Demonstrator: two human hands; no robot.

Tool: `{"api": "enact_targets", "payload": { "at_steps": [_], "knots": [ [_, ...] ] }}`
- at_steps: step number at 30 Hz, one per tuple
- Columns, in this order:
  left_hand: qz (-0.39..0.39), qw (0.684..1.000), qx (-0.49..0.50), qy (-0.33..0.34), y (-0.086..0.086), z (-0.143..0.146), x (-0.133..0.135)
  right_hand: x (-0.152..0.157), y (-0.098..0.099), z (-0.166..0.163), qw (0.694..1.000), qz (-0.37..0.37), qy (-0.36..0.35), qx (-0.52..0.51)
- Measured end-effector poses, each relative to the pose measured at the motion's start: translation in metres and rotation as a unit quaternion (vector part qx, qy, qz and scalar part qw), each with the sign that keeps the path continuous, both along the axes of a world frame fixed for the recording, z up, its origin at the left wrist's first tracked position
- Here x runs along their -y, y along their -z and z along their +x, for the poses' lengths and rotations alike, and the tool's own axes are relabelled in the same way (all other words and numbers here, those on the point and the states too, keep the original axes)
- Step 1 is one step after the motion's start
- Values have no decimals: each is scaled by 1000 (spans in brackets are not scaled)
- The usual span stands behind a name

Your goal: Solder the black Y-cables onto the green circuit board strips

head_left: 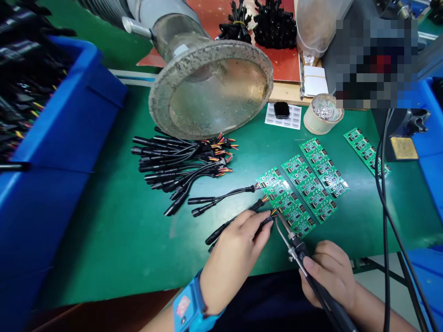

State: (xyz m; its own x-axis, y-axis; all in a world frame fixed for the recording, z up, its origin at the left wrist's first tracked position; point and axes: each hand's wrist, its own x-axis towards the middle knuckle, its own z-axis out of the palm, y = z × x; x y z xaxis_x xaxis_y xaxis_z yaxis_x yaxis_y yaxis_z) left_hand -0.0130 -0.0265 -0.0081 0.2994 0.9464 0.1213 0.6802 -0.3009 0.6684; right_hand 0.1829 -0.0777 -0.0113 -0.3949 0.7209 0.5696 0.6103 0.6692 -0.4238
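Between the thumb and fingers of my left hand (238, 249) is a black cable, its coloured wire ends at the edge of a green circuit board panel (289, 200). My right hand (330, 276) is wrapped round a soldering iron (301, 251) with a thin metal feed tube along it. The iron's tip touches or nearly touches those wire ends; I cannot tell which. Two more black cables, one of them a forked cable (221, 196), reach the same panel's left edge with their wires. Most of the held cable is hidden by my left hand.
A fume hood (211, 92) hangs over a pile of black cables (183, 166). More board panels (323, 166) lie to the right, near a tape roll (323, 113) holding silvery bits. A blue bin (79, 115) of cables stands left; dark cords (385, 221) hang at right.
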Motion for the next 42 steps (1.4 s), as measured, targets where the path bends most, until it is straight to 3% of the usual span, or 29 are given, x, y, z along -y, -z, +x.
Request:
{"api": "enact_targets", "payload": {
  "at_steps": [24, 42],
  "knots": [
    [7, 1000, -27, -3, 0, 2, 3, 0, -8, 2, 1000, -15, -2, -13],
    [33, 996, -82, 2, 0, 7, 7, 0, -2, -6, 1000, -10, 11, 6]
  ]
}}
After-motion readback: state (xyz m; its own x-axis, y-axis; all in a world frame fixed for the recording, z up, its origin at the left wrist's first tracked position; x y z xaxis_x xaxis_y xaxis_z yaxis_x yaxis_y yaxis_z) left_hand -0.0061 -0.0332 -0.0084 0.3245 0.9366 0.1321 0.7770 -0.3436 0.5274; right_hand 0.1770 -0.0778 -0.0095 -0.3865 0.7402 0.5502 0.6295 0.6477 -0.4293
